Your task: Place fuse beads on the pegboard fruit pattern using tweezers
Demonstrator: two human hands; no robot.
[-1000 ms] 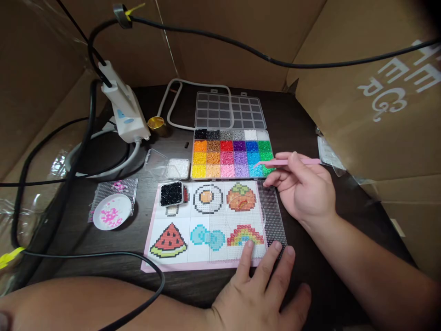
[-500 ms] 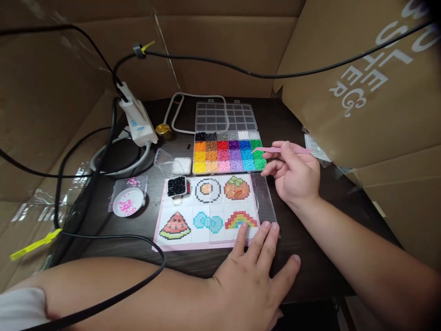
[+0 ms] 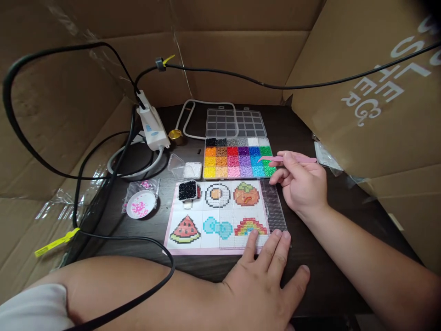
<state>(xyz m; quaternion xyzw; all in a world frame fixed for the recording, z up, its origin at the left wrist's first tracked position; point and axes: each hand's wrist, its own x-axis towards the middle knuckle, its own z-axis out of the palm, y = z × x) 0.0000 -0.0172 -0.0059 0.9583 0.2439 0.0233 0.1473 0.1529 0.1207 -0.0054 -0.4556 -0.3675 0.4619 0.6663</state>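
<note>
My right hand (image 3: 303, 184) pinches pink tweezers (image 3: 287, 159), whose tip hovers over the blue and green compartments of the sorted bead box (image 3: 237, 162). Flat on the table lies my left hand (image 3: 265, 280), its fingers spread and its fingertips pressing the near edge of a clear pegboard (image 3: 272, 207). That pegboard covers the right part of a pattern sheet (image 3: 213, 216) showing a watermelon, a rainbow, a persimmon and other pictures. A small tray of black beads (image 3: 188, 189) sits on the sheet's top left corner.
A white dish of pink beads (image 3: 141, 204) rests on another pegboard at the left. A small clear box of white beads (image 3: 191, 170), a gold cap (image 3: 175, 134), a white device (image 3: 153, 126) with black cables, and cardboard walls (image 3: 379, 92) surround the dark table (image 3: 310, 257).
The camera view shifted and drew back. My right hand kept the tweezers over the bead box, moving slightly. My left hand stayed on the pegboard's edge.
</note>
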